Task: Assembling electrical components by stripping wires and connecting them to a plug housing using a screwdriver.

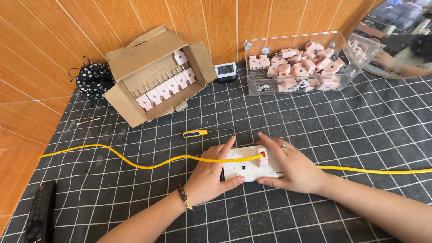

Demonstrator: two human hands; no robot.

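Observation:
A white socket panel [246, 168] lies flat on the black grid-patterned table cover [342, 126]. A pink plug [263, 158] stands in its upper right part, and a yellow cable [135, 162] runs in from the left up to it. My left hand [210, 174] grips the panel's left edge, thumb along the front and fingers stretched over the cable. The panel's right side is held by my right hand [288, 167], a ring on one finger, its fingertips beside the pink plug. More yellow cable [382, 171] leads off to the right.
A screwdriver [202, 132] with a yellow and blue handle lies just beyond the hands. An open cardboard box [155, 74] holds a row of pink plugs. A clear plastic bin [301, 63] holds several more. A small digital clock [225, 70], a black remote [40, 216], a black patterned scrunchie [94, 80] and a mirror [396, 36] are around.

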